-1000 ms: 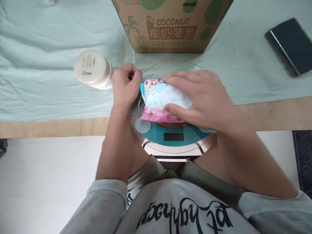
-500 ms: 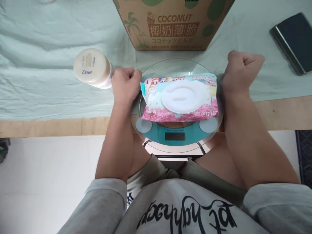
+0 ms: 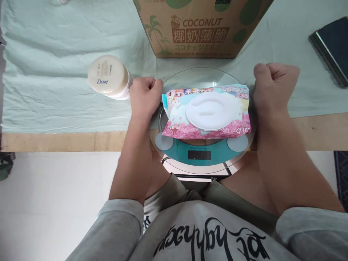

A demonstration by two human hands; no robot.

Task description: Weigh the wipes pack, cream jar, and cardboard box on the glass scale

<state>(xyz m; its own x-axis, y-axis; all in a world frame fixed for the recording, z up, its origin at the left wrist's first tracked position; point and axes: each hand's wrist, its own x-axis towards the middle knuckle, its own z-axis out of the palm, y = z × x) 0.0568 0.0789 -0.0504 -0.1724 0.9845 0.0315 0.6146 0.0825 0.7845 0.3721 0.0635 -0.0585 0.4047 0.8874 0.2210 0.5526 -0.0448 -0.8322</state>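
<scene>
A pack of wet wipes (image 3: 174, 119) with a white oval lid lies on a round glass scale (image 3: 176, 152), whose teal strip and dark display face me. My left hand (image 3: 146, 97) is closed in a fist at the pack's left end, between it and a Dove jar (image 3: 107, 74). No object shows in that fist. On the other side of the pack, my right hand (image 3: 274, 87) is also a fist with nothing visible in it. The scale's near edge reaches past the table edge, above my lap.
A cardboard coconut box (image 3: 201, 36) stands behind the scale. At the far right lies a dark, thick rectangular object (image 3: 333, 50). A pale green cloth (image 3: 67, 108) covers the table, leaving a wooden front edge (image 3: 62, 141) bare.
The whole view has shifted slightly, so everything appears a little farther right. Both hands stay in fists on either side of the wipes, and nothing has been picked up or let go.
</scene>
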